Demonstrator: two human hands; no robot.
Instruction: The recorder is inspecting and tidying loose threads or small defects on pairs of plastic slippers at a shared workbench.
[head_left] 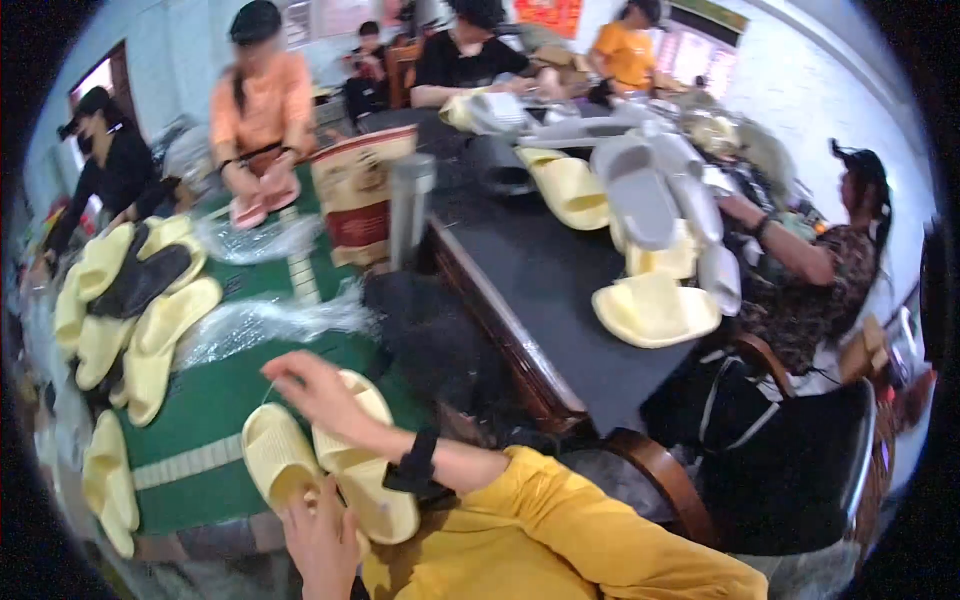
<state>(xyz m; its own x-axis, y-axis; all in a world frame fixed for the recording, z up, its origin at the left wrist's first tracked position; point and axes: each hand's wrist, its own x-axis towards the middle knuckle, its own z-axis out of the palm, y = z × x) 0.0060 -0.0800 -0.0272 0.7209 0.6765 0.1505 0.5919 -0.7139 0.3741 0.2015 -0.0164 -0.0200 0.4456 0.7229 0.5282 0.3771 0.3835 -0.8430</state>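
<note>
A pair of pale yellow slippers lies in front of me at the edge of the green table: the left slipper point(272, 445) and the right slipper point(388, 498). My left hand point(318, 540) is closed at the heel end of the left slipper, fingertips bent against it. Above the toe straps reaches my right hand point(325, 398), a black band on its wrist. Its fingers point left and look pinched on a faint thin strand point(267, 390). The forearm crosses over the right slipper and hides part of it.
Clear plastic wrap point(270, 325) and several yellow slippers point(165, 335) lie on the green table point(200, 420). A brown bag point(358, 200) and a grey cylinder point(408, 205) stand farther back. Grey and yellow slippers pile on the dark table point(520, 290). Several people work around; a chair point(800, 470) stands right.
</note>
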